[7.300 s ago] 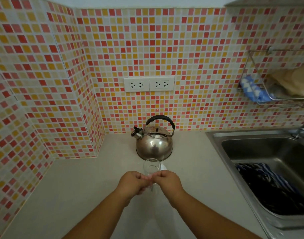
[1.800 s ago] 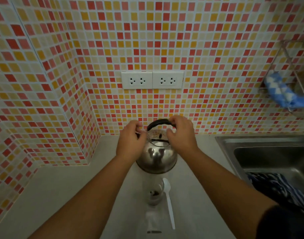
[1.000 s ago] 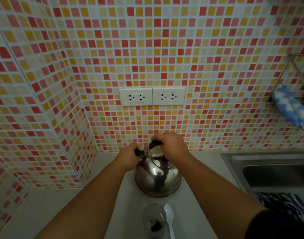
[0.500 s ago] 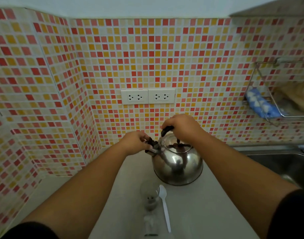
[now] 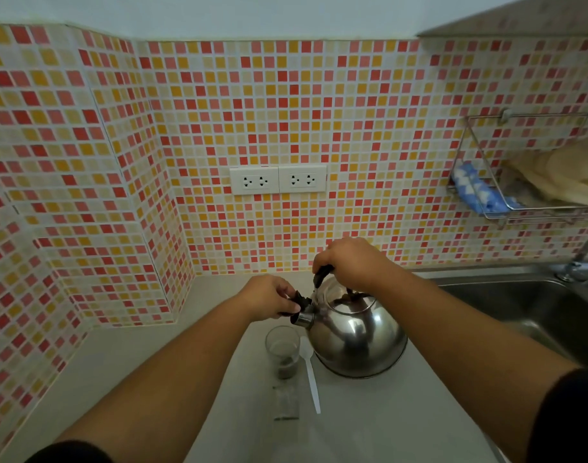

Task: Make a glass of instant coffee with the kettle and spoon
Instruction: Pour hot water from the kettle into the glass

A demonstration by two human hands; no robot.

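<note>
A shiny steel kettle (image 5: 357, 342) is on the pale counter, its spout pointing left over a clear glass (image 5: 282, 350) with dark coffee powder at the bottom. My right hand (image 5: 349, 262) grips the kettle's black handle from above. My left hand (image 5: 272, 297) pinches the black cap on the spout. A white plastic spoon (image 5: 311, 375) lies between glass and kettle. A torn coffee sachet (image 5: 286, 402) lies just in front of the glass.
A steel sink (image 5: 526, 302) with a tap (image 5: 583, 259) is at the right. A wire rack (image 5: 526, 175) with a blue cloth hangs on the tiled wall. Two wall sockets (image 5: 277, 179) are above the kettle. The tiled corner wall closes off the left.
The kettle has shifted right and toward me, its spout now near the glass. My left hand went from the handle to the spout cap; my right hand stays on the handle.
</note>
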